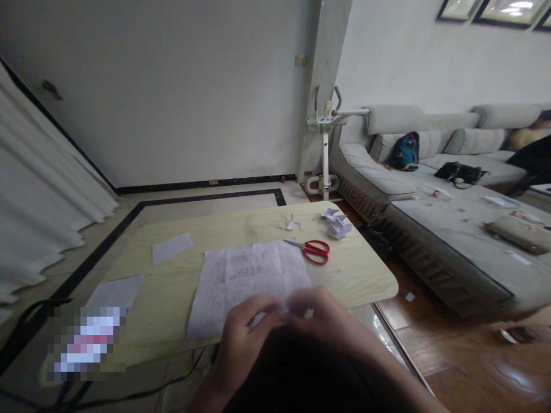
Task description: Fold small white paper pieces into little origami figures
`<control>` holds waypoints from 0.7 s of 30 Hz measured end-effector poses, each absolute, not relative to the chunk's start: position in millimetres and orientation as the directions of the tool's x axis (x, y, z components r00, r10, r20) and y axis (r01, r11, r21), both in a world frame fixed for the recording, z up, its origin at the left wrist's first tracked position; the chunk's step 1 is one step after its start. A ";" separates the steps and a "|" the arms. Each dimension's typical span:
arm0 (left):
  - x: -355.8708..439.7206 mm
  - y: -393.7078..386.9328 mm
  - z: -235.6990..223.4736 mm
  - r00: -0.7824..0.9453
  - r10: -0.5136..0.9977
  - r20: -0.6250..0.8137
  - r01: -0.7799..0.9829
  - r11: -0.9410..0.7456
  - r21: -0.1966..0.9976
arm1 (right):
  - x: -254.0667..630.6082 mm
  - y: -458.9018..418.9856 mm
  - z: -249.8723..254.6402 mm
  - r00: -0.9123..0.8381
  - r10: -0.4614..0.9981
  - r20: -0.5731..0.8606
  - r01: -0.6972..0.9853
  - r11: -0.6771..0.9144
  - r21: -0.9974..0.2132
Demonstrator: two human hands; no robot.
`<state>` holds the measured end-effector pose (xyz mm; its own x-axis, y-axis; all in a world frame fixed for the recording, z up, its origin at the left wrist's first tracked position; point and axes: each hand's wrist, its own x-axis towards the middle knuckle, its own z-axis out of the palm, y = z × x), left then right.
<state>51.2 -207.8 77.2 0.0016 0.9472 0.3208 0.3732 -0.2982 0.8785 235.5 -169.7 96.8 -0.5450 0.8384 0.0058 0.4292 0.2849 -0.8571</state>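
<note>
My left hand (249, 324) and my right hand (322, 312) meet at the table's near edge, close to my body, with fingers pinched together. Between them is a small piece of white paper (259, 319), mostly covered by the fingers and blurred. Beyond the hands a large creased sheet of paper (249, 269) with writing lies flat. Red-handled scissors (316, 251) rest at its upper right corner, blades pointing left. Folded paper pieces (338, 225) sit at the table's far right corner, and thin paper scraps (291, 223) lie left of them.
On the left of the wooden table (357, 272) lie two blank paper slips (172, 248) and a pixelated bright object (88, 341). Dark cables (142, 393) run below. To the right stands a grey sofa (451, 241) with bags; a person sits far right.
</note>
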 end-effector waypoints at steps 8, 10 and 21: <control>57.5 -208.0 72.0 0.060 0.984 0.166 0.289 -0.177 0.941 | 226.8 -167.7 92.6 -0.440 0.886 0.148 0.424 0.350 -0.835; 59.7 -207.9 71.1 0.075 0.982 0.172 0.304 -0.187 0.934 | 225.8 -167.2 89.0 -0.418 0.890 0.181 0.445 0.374 -0.814; 61.7 -209.6 64.9 0.083 0.945 0.317 0.403 -0.323 0.857 | 220.4 -167.6 89.7 -0.384 0.909 0.163 0.499 0.353 -0.792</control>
<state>61.7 -209.6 64.9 0.0833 0.9448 0.3169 0.4026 -0.3228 0.8565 220.4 -167.6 89.7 -0.3842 0.9088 0.1626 0.4987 0.3526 -0.7918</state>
